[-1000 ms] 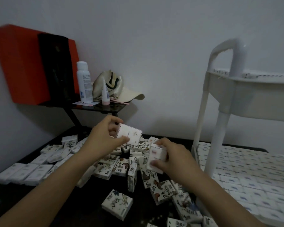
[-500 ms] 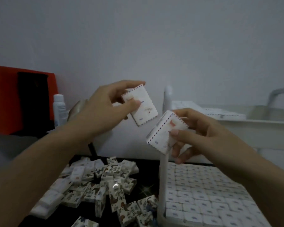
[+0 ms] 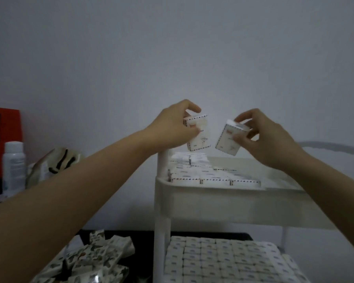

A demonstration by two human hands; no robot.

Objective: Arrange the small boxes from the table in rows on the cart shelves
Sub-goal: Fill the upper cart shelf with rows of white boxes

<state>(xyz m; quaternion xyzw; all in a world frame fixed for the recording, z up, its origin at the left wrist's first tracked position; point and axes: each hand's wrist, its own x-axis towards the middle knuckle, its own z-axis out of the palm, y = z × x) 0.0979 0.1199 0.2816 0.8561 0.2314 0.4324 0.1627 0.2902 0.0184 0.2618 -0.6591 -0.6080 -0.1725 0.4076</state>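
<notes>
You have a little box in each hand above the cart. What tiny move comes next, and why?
The left hand pinches a small white dash-edged box, the right hand a second box, both above the white plastic cart's top shelf. Its right part looks bare, and the lower shelf looks full. So probably lower both and set them beside the rows already there.

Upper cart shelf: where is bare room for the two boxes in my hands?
Bare floor lies on the upper shelf right of the box rows, between their right end and the right rim, partly behind the right forearm. Its left part is crowded. The lower-shelf boxes leave no visible gap.
</notes>
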